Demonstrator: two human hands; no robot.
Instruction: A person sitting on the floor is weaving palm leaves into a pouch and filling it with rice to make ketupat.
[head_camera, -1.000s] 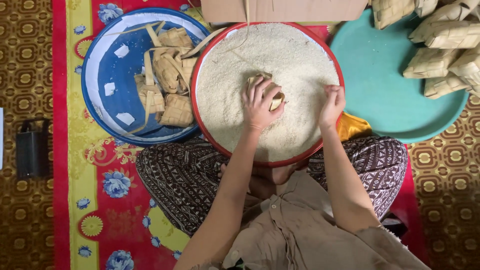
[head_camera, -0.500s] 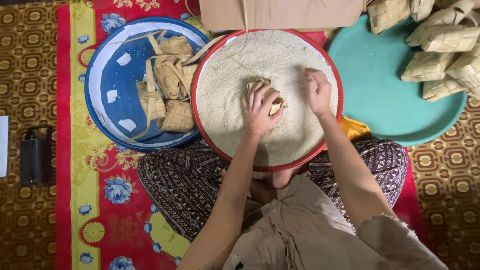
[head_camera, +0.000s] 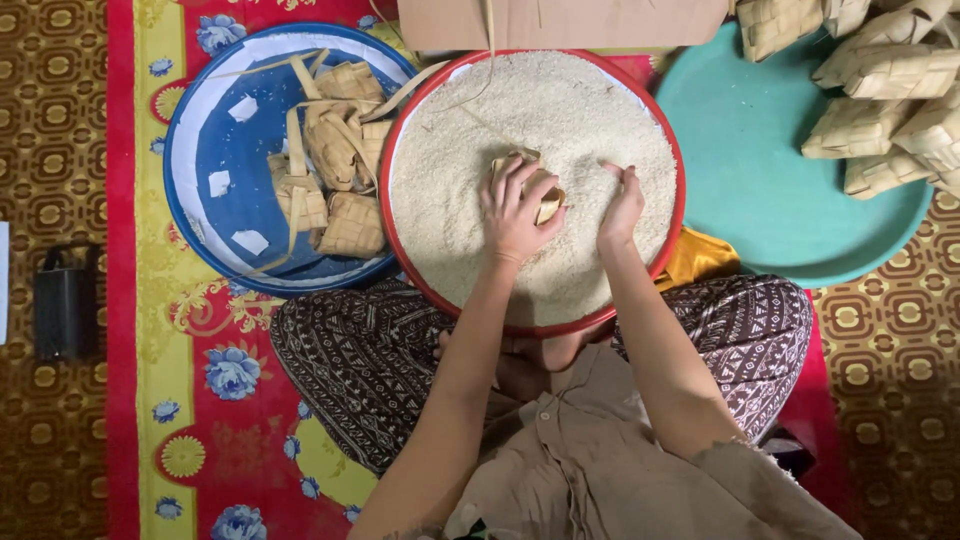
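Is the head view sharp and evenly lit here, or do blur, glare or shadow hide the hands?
Head view: sharp, with soft even light and no glare; left hand and right hand show no motion blur, casting only faint shadows on the rice; the woven pouch is mostly covered by the left hand's fingers.

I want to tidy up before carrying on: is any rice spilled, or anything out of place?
Nothing stands out. The rice lies inside the red-rimmed tray, none visible on the mat. The left hand holds a woven leaf pouch over it; the right hand dips into the grains. Other pouches sit on the blue tray and teal tray.
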